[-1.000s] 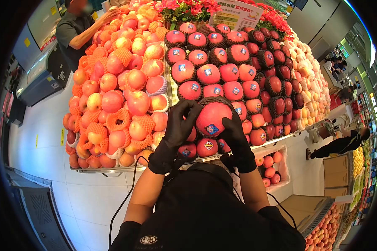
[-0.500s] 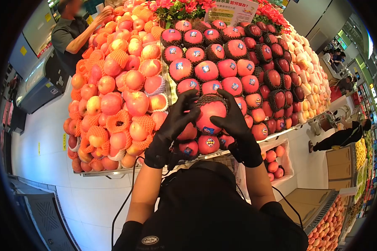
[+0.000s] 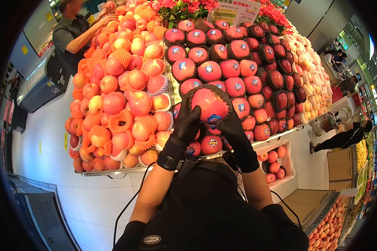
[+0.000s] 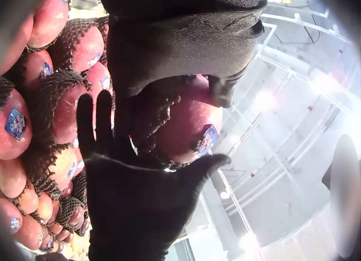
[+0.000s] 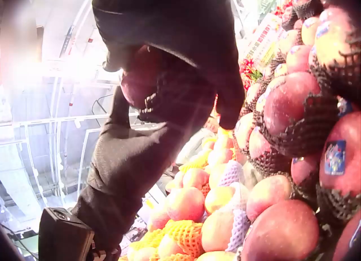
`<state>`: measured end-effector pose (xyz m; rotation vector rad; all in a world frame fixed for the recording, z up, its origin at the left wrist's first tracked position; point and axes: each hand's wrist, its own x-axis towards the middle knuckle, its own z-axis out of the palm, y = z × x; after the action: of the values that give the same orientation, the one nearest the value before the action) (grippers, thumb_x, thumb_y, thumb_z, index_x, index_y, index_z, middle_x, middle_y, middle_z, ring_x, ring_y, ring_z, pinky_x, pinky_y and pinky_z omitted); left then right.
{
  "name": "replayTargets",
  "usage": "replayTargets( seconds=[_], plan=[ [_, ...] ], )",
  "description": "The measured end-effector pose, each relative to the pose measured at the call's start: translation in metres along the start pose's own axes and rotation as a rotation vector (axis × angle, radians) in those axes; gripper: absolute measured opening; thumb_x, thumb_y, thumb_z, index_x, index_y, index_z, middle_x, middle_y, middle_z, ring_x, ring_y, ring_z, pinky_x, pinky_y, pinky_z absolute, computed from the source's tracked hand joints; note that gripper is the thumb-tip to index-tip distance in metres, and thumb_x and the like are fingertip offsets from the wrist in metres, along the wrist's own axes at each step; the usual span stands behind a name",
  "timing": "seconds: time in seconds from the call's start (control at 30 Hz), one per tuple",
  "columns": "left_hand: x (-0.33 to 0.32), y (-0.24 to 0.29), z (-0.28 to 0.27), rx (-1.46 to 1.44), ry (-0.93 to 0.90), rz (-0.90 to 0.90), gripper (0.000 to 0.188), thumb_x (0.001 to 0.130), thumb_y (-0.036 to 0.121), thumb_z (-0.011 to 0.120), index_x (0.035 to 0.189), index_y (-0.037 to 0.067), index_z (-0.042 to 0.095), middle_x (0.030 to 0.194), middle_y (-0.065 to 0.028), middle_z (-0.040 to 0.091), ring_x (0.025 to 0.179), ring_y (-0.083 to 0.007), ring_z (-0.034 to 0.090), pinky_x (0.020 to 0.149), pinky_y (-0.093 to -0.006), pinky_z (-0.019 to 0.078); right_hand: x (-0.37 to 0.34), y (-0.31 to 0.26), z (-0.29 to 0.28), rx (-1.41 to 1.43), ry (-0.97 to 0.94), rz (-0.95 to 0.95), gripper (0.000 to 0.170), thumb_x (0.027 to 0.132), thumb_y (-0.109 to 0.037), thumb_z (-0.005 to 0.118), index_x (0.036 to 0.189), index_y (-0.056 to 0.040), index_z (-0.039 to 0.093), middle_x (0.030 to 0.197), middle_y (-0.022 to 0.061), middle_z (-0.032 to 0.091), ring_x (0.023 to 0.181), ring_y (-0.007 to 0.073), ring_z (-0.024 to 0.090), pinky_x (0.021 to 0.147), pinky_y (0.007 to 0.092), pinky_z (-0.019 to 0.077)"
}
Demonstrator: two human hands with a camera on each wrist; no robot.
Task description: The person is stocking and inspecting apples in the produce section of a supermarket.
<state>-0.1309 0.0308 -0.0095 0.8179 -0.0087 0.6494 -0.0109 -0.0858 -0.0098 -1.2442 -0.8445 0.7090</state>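
Between both black-gloved hands is a large red apple [image 3: 210, 104], held above the front of the display. A dark foam net [image 3: 225, 94] wraps its far and right sides, and a blue sticker [image 3: 214, 118] faces me. My left hand [image 3: 187, 124] grips the apple from the left, thumb on its near side. From the lower right, my right hand [image 3: 234, 133] holds it with the thumb under the sticker; its fingers are mostly hidden behind the fruit. In the left wrist view the apple [image 4: 189, 128] sits between the two hands, its net [image 4: 161, 123] bunched on one side.
Rows of netted, stickered apples [image 3: 209, 71] lie just beyond my hands. Loose apples with orange nets [image 3: 125, 104] are heaped left, pale netted fruit [image 3: 308, 92] far right. A sign [image 3: 236, 12] and red flowers stand behind. A person [image 3: 71, 35] reaches in at upper left.
Half a second ago the hands were spread looser around the apple. Now they have closed on it, and it is raised nearer the camera, with the net showing along its right side.
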Motion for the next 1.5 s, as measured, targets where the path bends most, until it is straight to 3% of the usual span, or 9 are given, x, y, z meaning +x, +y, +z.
replayTargets(
  seconds=[0.3,0.43,0.53,0.73,0.93,1.13,1.33,1.43,1.5],
  plan=[
    [0.006,0.012,-0.012,0.377,-0.022,0.076,0.057,0.085,0.025,0.068,0.132,0.005,0.042,0.128,-0.0105,0.051,0.119,-0.0202,0.048,0.103,-0.0357,0.0369,-0.012,-0.016,0.0,0.041,0.008,-0.158,0.1,0.061,-0.007,0.076,0.148,-0.005,0.026,0.14,0.0141,0.041,0.129,0.0256,0.043,0.106,0.0405,0.04],
    [0.005,0.01,-0.001,0.472,0.111,0.157,0.028,0.091,0.009,0.062,0.117,0.004,0.057,0.117,-0.0051,0.058,0.107,-0.0132,0.054,0.093,-0.0305,0.0438,-0.008,-0.011,-0.004,0.017,0.035,-0.244,0.104,0.059,-0.007,0.075,0.15,-0.0057,0.023,0.143,0.014,0.039,0.13,0.0261,0.043,0.107,0.041,0.04],
    [0.002,0.004,0.006,0.466,0.225,0.166,0.016,0.092,0.004,0.059,0.108,0.003,0.062,0.105,-0.0035,0.062,0.098,-0.0114,0.057,0.088,-0.0286,0.0463,-0.014,-0.028,0.003,0.118,0.065,-0.134,0.105,0.059,-0.008,0.075,0.15,-0.0061,0.023,0.144,0.0139,0.038,0.132,0.0264,0.041,0.107,0.0413,0.039],
    [0.004,-0.011,0.001,0.762,0.327,0.373,0.01,0.096,0.008,0.055,0.101,0.0,0.059,0.091,-0.0051,0.064,0.078,-0.0125,0.058,0.069,-0.0288,0.0487,-0.015,-0.019,-0.005,-0.035,0.025,-0.211,0.106,0.057,-0.009,0.078,0.149,-0.0071,0.025,0.144,0.0131,0.038,0.131,0.0256,0.041,0.107,0.0412,0.0384],
    [0.001,-0.013,0.014,1.099,0.474,0.516,0.011,0.098,0.006,0.046,0.1,0.0,0.054,0.084,-0.0119,0.059,0.075,-0.019,0.057,0.066,-0.0306,0.0472,-0.018,-0.036,0.002,-0.045,0.103,-0.15,0.104,0.058,-0.009,0.08,0.148,-0.0076,0.027,0.142,0.012,0.038,0.128,0.025,0.043,0.105,0.0406,0.0408],
    [-0.001,-0.014,0.003,1.281,0.326,0.831,0.01,0.097,0.004,0.045,0.101,-0.001,0.053,0.09,-0.0129,0.056,0.079,-0.021,0.057,0.07,-0.0323,0.0476,-0.017,-0.039,0.003,-0.162,0.115,-0.138,0.107,0.058,-0.009,0.082,0.148,-0.0076,0.025,0.141,0.0128,0.038,0.128,0.0245,0.043,0.103,0.041,0.0424],
    [0.003,0.01,0.013,0.963,0.153,0.609,0.027,0.091,0.004,0.056,0.118,-0.002,0.054,0.108,-0.0107,0.057,0.093,-0.019,0.058,0.081,-0.0314,0.0484,-0.016,-0.052,0.002,-0.04,0.05,-0.234,0.104,0.058,-0.008,0.077,0.148,-0.0066,0.026,0.137,0.0147,0.044,0.124,0.0259,0.048,0.102,0.0409,0.0454],
    [0.005,0.012,0.009,0.822,0.034,0.323,0.036,0.088,0.006,0.062,0.123,0.001,0.055,0.115,-0.0085,0.057,0.098,-0.0175,0.057,0.085,-0.0297,0.0478,-0.019,-0.061,0.007,0.051,0.061,-0.191,0.104,0.057,-0.008,0.078,0.148,-0.0062,0.026,0.135,0.0156,0.046,0.123,0.0263,0.049,0.101,0.0409,0.0463],
    [0.006,0.01,0.007,0.86,0.031,0.312,0.031,0.087,0.005,0.064,0.117,0.001,0.06,0.108,-0.0077,0.059,0.096,-0.016,0.058,0.083,-0.0297,0.048,-0.013,-0.034,-0.014,-0.006,0.078,-0.185,0.107,0.057,-0.006,0.081,0.148,-0.0061,0.024,0.136,0.0156,0.044,0.124,0.0264,0.048,0.101,0.0415,0.0463]
  ],
)
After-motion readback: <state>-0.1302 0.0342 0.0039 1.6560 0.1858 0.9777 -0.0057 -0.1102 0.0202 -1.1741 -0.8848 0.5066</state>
